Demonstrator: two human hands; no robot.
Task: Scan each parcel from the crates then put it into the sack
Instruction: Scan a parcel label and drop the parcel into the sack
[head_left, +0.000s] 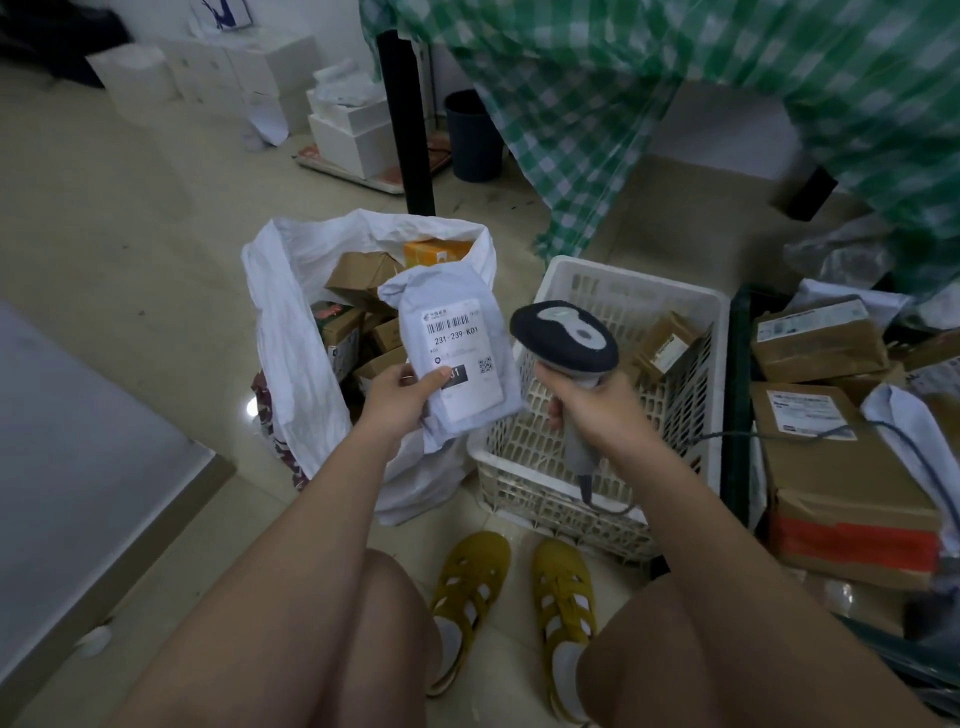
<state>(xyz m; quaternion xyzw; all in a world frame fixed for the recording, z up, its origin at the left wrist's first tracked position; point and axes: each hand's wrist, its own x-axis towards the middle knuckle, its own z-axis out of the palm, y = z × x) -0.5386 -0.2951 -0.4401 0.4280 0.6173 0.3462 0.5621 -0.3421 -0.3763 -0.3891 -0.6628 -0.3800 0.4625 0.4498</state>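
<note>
My left hand (402, 392) grips a white mailer parcel (462, 317) by its lower left edge, label and barcode facing me. It hangs over the right rim of the open white sack (291, 322), which holds several brown boxes and an orange one. My right hand (592, 402) is closed on the grey handle of a corded barcode scanner (563, 338), whose dark head sits just right of the parcel. The white plastic crate (675, 415) stands under the scanner, with a brown parcel (665, 343) inside.
A dark green crate (737, 405) at the right holds several cardboard boxes (841, 478). A black table leg (405, 119) and a green checked cloth (675, 78) are behind. White boxes and a dark bin (472, 135) stand farther back. My yellow shoes (519, 597) rest on the tiled floor.
</note>
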